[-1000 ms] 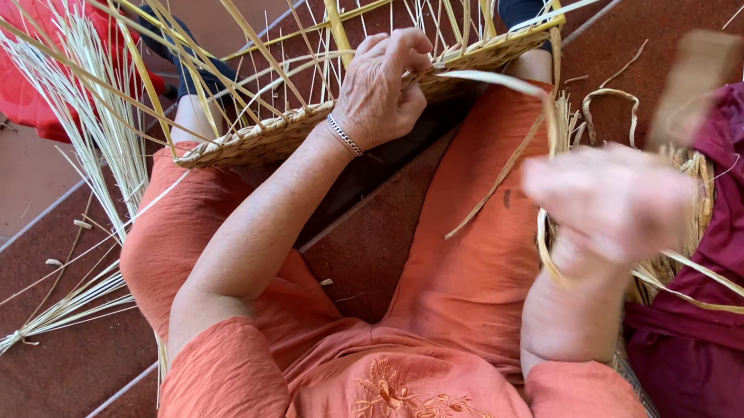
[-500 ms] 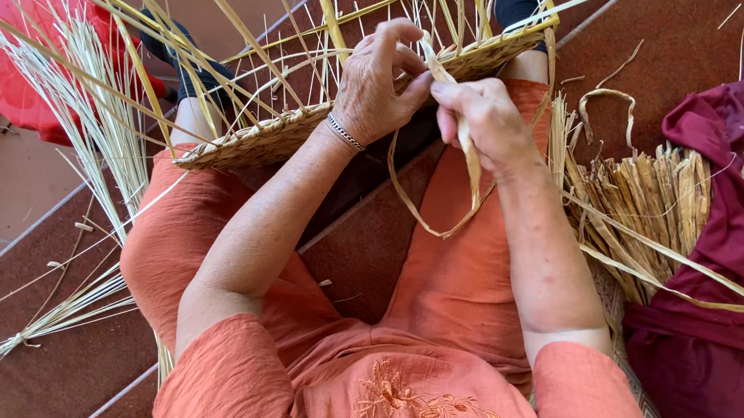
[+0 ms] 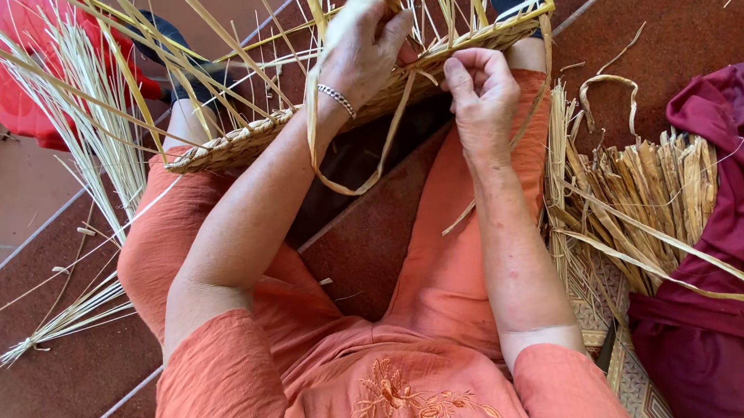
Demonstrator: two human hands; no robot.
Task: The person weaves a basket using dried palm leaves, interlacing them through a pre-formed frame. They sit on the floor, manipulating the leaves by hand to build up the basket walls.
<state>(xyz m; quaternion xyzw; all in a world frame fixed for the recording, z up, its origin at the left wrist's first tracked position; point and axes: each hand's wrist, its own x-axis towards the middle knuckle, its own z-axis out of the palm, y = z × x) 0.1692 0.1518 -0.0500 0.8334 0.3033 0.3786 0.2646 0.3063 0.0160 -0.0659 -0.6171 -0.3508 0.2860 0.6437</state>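
A half-woven straw basket point(image 3: 248, 139) rests on my knees, with long uprights sticking up from its rim. My left hand point(image 3: 364, 42), a thin bracelet at the wrist, grips the rim and the uprights near the middle. My right hand point(image 3: 480, 94) pinches a flat straw strip point(image 3: 368, 176) right below the rim, close beside the left hand. The strip loops down between my forearms and back up past my left wrist.
A bundle of flat straw strips point(image 3: 648, 196) lies on a maroon cloth point(image 3: 734, 190) at my right. Thin reeds point(image 3: 86, 112) fan out at the left over a red object point(image 3: 1, 81). Brown steps run beneath my orange-clothed legs.
My right hand came up from the straw bundle at my right with a strip and brought it to the basket rim beside my left hand, which stayed on the rim.
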